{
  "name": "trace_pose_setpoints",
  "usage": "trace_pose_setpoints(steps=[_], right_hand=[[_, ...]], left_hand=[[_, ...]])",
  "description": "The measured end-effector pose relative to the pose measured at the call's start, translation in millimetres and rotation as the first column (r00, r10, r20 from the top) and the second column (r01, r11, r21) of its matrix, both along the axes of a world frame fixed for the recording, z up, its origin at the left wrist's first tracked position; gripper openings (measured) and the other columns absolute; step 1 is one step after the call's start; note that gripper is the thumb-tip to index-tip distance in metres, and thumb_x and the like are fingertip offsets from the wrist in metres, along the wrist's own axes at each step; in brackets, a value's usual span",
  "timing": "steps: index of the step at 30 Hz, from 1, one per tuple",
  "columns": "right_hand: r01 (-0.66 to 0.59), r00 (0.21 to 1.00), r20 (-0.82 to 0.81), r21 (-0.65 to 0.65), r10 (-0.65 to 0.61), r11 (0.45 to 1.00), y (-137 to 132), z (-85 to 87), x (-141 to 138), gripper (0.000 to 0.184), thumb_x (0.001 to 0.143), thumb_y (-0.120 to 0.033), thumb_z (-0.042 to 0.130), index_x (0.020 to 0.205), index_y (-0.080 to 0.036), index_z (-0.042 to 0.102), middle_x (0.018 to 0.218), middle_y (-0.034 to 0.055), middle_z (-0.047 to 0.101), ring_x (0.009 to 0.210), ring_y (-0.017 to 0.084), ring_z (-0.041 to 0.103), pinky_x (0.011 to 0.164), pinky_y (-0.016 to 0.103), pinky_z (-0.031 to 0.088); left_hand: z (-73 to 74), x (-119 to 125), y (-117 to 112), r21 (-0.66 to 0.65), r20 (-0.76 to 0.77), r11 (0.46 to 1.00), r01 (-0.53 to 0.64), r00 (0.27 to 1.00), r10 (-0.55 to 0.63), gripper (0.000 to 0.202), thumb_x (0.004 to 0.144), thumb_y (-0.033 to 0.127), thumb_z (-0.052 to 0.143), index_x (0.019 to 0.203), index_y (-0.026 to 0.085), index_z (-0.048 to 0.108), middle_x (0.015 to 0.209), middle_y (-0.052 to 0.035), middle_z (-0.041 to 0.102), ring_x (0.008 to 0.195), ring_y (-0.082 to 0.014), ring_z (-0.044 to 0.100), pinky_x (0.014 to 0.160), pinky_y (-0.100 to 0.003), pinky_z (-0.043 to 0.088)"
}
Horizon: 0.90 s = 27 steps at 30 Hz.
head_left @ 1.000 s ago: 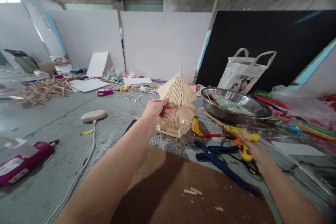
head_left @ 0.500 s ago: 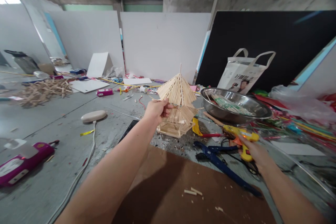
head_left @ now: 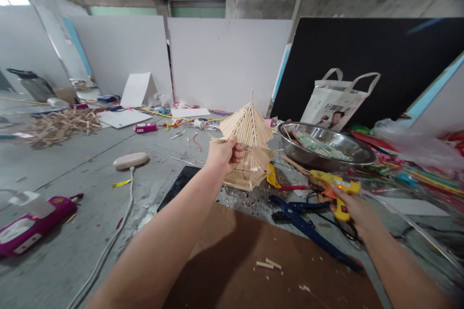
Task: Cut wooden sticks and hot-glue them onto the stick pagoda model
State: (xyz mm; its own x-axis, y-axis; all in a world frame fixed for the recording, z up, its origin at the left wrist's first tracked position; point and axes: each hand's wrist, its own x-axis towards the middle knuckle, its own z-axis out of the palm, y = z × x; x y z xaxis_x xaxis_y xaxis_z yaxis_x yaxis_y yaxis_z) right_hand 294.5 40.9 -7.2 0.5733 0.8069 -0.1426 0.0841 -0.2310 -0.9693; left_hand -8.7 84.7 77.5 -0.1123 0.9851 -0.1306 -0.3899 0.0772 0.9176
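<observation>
A model pavilion (head_left: 247, 123) built of thin wooden sticks, with a pointed roof over a lower tier, is upright in the middle of the head view. My left hand (head_left: 225, 152) is closed at its left side, just below the upper roof, fingers pinched on its edge and hiding part of the lower tier. Over at the right, my right hand (head_left: 353, 206) grips a yellow hot glue gun (head_left: 342, 184) by its handle, nozzle towards the left. Blue-handled pliers (head_left: 308, 229) lie beside the glue gun.
A brown board (head_left: 232, 270) with stick scraps covers the near floor. Behind the right hand stand a steel basin (head_left: 362, 157) with packaged sticks and a white bag (head_left: 328, 101). At left are a stick pile (head_left: 65, 125), a purple power strip (head_left: 54, 212) and a white cable (head_left: 125, 217).
My left hand has shifted slightly to the right along with the model pavilion. My right hand keeps hold of the glue gun in nearly the same place.
</observation>
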Motion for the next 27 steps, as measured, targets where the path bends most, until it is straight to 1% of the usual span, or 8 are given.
trace_pose_setpoints(steps=[5, 10, 13, 16, 19, 21, 24, 27], right_hand=[[-0.101, 0.992, -0.074, 0.037, 0.104, 0.994, -3.5, 8.8, -7.4, 0.013, 0.058, -0.028, 0.062, 0.057, -0.021, 0.051, 0.045, -0.0008, 0.050, 0.033, 0.010, 0.044, 0.031, 0.019, 0.038], [-0.219, 0.975, -0.006, 0.098, 0.220, 0.971, -5.8, 18.7, -12.5, 0.014, 0.059, -0.032, 0.061, 0.054, -0.024, 0.051, 0.042, 0.0007, 0.049, 0.035, 0.014, 0.044, 0.028, 0.022, 0.034], [-0.246, 0.969, 0.019, 0.190, 0.247, 0.950, -8.4, 35.4, -22.7, 0.013, 0.059, -0.034, 0.061, 0.067, -0.026, 0.056, 0.046, -0.0009, 0.050, 0.038, 0.013, 0.045, 0.034, 0.023, 0.039], [-0.349, 0.937, 0.072, 0.243, 0.342, 0.905, -13.1, 62.9, -42.9, 0.020, 0.061, -0.035, 0.060, 0.076, -0.024, 0.059, 0.042, -0.0022, 0.046, 0.036, 0.012, 0.042, 0.034, 0.024, 0.039], [-0.471, 0.881, 0.209, 0.312, 0.424, 0.825, -16.1, 95.1, -70.8, 0.019, 0.062, -0.035, 0.060, 0.076, -0.023, 0.059, 0.050, -0.0008, 0.053, 0.038, 0.011, 0.044, 0.034, 0.024, 0.037], [-0.559, 0.818, 0.352, 0.295, 0.456, 0.775, -14.7, 113.6, -89.9, 0.017, 0.063, -0.037, 0.059, 0.069, -0.021, 0.059, 0.060, 0.0007, 0.058, 0.038, 0.009, 0.044, 0.038, 0.024, 0.038], [-0.641, 0.693, 0.545, 0.164, 0.473, 0.750, -7.3, 130.1, -112.3, 0.024, 0.068, -0.042, 0.053, 0.069, -0.019, 0.059, 0.052, -0.0010, 0.055, 0.039, 0.009, 0.045, 0.042, 0.023, 0.037], [-0.659, 0.539, 0.705, 0.013, 0.461, 0.752, 1.3, 134.5, -124.8, 0.031, 0.073, -0.045, 0.047, 0.068, -0.018, 0.060, 0.041, -0.0029, 0.049, 0.038, 0.009, 0.044, 0.043, 0.023, 0.037]], left_hand=[[0.9, 14.1, -5.6, -0.009, 0.041, 1.000, -0.018, 0.999, 0.019, 0.023, 0.080, 0.017, 0.042, 0.058, 0.012, 0.043, 0.040, 0.0019, 0.049, 0.026, -0.0049, 0.039, 0.031, -0.018, 0.030], [-2.6, 22.0, -8.9, 0.014, 0.059, 0.997, -0.072, 0.996, 0.071, 0.021, 0.080, 0.020, 0.042, 0.059, 0.013, 0.041, 0.041, 0.0039, 0.047, 0.027, -0.0049, 0.041, 0.033, -0.017, 0.032], [-7.0, 20.0, -13.5, 0.055, 0.083, 0.993, -0.107, 0.991, 0.103, 0.020, 0.078, 0.022, 0.045, 0.060, 0.014, 0.040, 0.042, 0.0055, 0.046, 0.028, -0.0052, 0.042, 0.033, -0.017, 0.033], [-10.2, 18.6, -20.6, 0.139, 0.120, 0.973, -0.182, 0.979, 0.166, 0.019, 0.077, 0.025, 0.046, 0.062, 0.015, 0.040, 0.045, 0.0064, 0.046, 0.028, -0.0050, 0.042, 0.032, -0.016, 0.032], [-11.9, 20.0, -24.9, 0.197, 0.170, 0.949, -0.248, 0.961, 0.216, 0.020, 0.076, 0.029, 0.047, 0.064, 0.016, 0.039, 0.046, 0.0077, 0.045, 0.028, -0.0035, 0.040, 0.031, -0.015, 0.030], [-13.4, 21.6, -24.8, 0.217, 0.202, 0.935, -0.280, 0.950, 0.237, 0.021, 0.076, 0.032, 0.048, 0.065, 0.016, 0.039, 0.046, 0.0082, 0.044, 0.028, -0.0026, 0.038, 0.030, -0.014, 0.028], [-16.8, 22.7, -22.2, 0.235, 0.228, 0.925, -0.298, 0.942, 0.246, 0.022, 0.076, 0.035, 0.047, 0.067, 0.017, 0.039, 0.047, 0.0084, 0.043, 0.028, -0.0017, 0.036, 0.029, -0.014, 0.025], [-19.7, 21.7, -20.5, 0.238, 0.225, 0.930, -0.280, 0.947, 0.228, 0.023, 0.076, 0.038, 0.046, 0.068, 0.017, 0.039, 0.048, 0.0085, 0.042, 0.028, -0.0014, 0.035, 0.029, -0.014, 0.024]])
